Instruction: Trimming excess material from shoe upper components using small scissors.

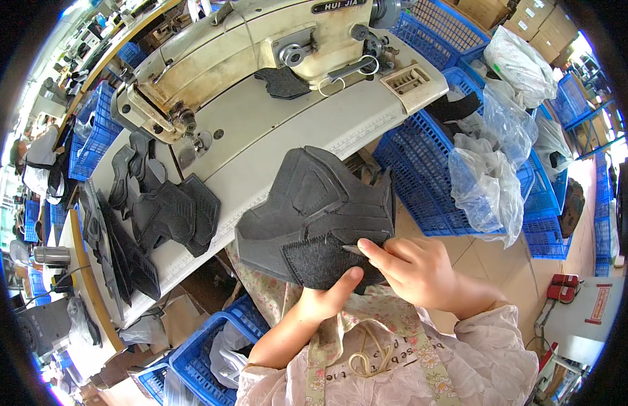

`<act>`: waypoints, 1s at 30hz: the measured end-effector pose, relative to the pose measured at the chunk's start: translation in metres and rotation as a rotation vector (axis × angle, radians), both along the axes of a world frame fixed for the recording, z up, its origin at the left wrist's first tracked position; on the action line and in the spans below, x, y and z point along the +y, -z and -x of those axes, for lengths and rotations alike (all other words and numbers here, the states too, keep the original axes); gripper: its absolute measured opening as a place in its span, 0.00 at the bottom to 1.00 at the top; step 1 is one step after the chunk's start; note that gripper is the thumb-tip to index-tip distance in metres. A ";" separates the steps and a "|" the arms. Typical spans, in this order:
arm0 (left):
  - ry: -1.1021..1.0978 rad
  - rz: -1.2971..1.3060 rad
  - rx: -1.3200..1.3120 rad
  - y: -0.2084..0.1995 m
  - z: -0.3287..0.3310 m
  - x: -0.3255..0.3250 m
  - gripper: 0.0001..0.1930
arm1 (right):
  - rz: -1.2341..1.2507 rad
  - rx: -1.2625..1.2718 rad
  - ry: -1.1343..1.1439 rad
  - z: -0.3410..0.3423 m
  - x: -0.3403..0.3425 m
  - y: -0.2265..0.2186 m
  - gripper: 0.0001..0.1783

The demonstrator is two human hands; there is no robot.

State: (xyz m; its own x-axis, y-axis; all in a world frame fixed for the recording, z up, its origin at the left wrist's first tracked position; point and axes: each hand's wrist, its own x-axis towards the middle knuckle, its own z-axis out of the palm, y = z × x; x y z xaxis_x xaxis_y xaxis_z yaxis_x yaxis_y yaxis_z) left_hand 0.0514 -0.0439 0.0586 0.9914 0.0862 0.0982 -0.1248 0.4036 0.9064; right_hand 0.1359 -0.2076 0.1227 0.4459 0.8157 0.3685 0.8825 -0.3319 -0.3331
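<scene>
Here you are with the black moulded piece (297,227) up in both hands, held just off the near edge of the counter (260,147), in front of your body. On the progress side, the dark fuzzy patch (317,262) sits on the moulded piece, and you can see stitching running along its border, so that edge looks sewn down. A pale wisp, perhaps a thread end, shows at its upper edge; whether the seam goes all the way round, you can't tell, because your hands cover part of it. More black pieces (172,213) lie stacked at the counter's left end, and how finished those are is not clear from here.

Over to your fingers! Your left hand (331,296) has its thumb pressed on the patch's lower border, the rest hidden behind the piece, so it reads as a clamp from both sides. Your right hand (422,271) is closed in a pinch, fingers curled together around what seems to be a small pointed tool (352,250), its tip right by the patch's upper border. Behind the work, the sewing machine (239,64) stands along the counter's far edge, with scissors (351,69) lying against its base.
</scene>
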 end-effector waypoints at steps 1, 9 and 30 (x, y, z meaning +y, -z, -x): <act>0.009 0.096 -0.013 0.001 0.001 0.000 0.19 | 0.010 0.006 -0.005 0.000 0.000 -0.001 0.30; 0.012 0.321 0.175 0.001 0.003 0.000 0.22 | 0.004 0.001 0.034 0.001 0.000 -0.001 0.30; 0.018 0.124 0.175 0.007 0.005 0.001 0.23 | -0.001 -0.025 0.027 0.003 0.007 0.000 0.30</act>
State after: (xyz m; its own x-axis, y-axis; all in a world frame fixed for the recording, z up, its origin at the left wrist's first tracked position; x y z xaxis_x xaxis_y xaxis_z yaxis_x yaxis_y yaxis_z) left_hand 0.0462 -0.0425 0.0517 0.9940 0.0689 -0.0854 0.0380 0.5138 0.8570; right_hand 0.1328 -0.2001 0.1224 0.4579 0.8033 0.3809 0.8815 -0.3549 -0.3114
